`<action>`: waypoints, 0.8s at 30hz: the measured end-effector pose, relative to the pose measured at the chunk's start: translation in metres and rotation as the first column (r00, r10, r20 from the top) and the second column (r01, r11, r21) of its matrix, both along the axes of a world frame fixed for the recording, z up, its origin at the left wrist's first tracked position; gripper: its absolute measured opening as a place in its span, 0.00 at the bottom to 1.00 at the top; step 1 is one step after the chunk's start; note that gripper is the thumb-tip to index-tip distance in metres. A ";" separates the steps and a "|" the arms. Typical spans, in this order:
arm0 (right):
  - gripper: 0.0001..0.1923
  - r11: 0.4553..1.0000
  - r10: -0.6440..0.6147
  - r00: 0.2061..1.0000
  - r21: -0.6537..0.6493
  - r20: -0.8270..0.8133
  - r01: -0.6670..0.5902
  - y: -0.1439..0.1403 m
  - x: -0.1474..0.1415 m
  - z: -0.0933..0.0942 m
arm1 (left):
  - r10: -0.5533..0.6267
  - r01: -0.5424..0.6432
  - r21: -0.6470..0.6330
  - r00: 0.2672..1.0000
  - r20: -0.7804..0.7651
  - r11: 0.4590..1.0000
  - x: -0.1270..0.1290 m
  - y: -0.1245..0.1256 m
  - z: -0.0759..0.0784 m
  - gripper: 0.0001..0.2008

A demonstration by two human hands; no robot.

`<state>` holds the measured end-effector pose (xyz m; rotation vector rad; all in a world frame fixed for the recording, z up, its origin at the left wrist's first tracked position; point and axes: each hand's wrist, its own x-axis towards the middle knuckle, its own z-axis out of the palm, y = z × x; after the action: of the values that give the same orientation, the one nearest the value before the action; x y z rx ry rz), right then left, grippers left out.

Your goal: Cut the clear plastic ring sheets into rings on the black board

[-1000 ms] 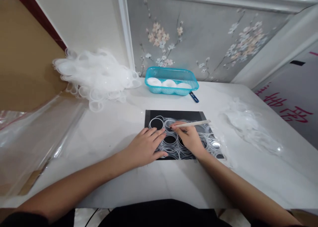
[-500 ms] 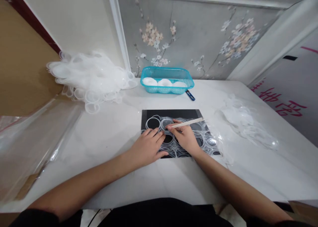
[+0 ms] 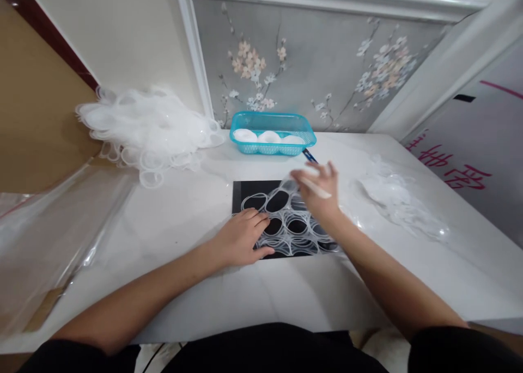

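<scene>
- One turquoise basket [image 3: 250, 121] at the tabletop's far edge
- Three white round pieces [image 3: 268, 136] inside it
- One black mat [image 3: 241, 189]
- Two hands: left hand [image 3: 242, 238], right hand [image 3: 317, 188]

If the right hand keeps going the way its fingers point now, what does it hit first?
Most likely the dark-handled tool lying just beyond the right hand, then the teal basket. The hand looks lifted, so depth is uncertain.
</scene>
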<state>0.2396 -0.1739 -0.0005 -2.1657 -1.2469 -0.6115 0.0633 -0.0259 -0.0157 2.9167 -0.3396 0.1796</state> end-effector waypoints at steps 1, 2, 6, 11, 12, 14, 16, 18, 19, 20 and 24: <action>0.11 0.988 -0.096 0.995 0.118 -0.002 0.095 -0.001 0.011 0.009 | 0.000 0.000 -0.004 1.000 -0.011 1.000 0.000 0.001 0.000 0.30; 0.11 0.972 -0.136 0.991 0.193 -0.016 0.137 -0.003 0.019 0.016 | -0.002 0.002 -0.007 1.000 -0.026 1.000 -0.001 0.002 0.001 0.30; 0.11 0.980 0.013 0.981 0.199 -0.193 0.026 -0.024 0.014 0.012 | -0.001 0.001 0.014 0.999 -0.039 1.000 -0.001 0.001 0.009 0.29; 0.13 0.987 0.149 0.805 0.140 -0.574 -0.083 -0.045 -0.013 -0.033 | -0.027 0.024 0.102 0.999 0.028 0.994 0.011 -0.020 0.009 0.31; 0.13 0.983 0.171 0.770 0.155 -0.615 -0.095 -0.046 -0.015 -0.038 | -0.034 0.032 0.121 0.999 0.013 0.992 0.016 -0.025 0.007 0.33; 0.14 0.975 0.210 0.719 0.196 -0.663 -0.104 -0.047 -0.015 -0.040 | -0.033 0.035 0.141 0.999 -0.019 0.989 0.024 -0.034 0.004 0.36; 0.14 0.971 0.203 0.715 0.233 -0.669 -0.058 -0.048 -0.013 -0.033 | -0.028 0.032 0.131 0.999 -0.029 0.991 0.030 -0.040 0.003 0.34; 0.13 0.961 0.158 0.763 0.274 -0.627 0.026 -0.049 -0.010 -0.025 | -0.045 0.047 0.097 0.999 -0.020 0.994 0.031 -0.044 0.004 0.29; 0.13 0.955 0.138 0.793 0.291 -0.593 0.051 -0.050 -0.009 -0.022 | -0.059 0.059 0.078 0.998 -0.013 0.995 0.030 -0.045 0.005 0.28; 0.12 0.953 0.130 0.821 0.299 -0.555 0.051 -0.051 -0.009 -0.021 | -0.070 0.070 0.063 0.998 -0.004 0.996 0.028 -0.046 0.006 0.27; 0.11 0.970 0.195 0.812 0.228 -0.550 -0.078 -0.050 -0.011 -0.033 | -0.070 0.068 0.081 0.997 0.030 0.994 0.024 -0.049 0.002 0.27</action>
<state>0.2287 -0.2244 -0.0332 -1.8672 -0.9501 -0.0020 0.0877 -0.0747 -0.0132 2.9783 -0.4624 0.2081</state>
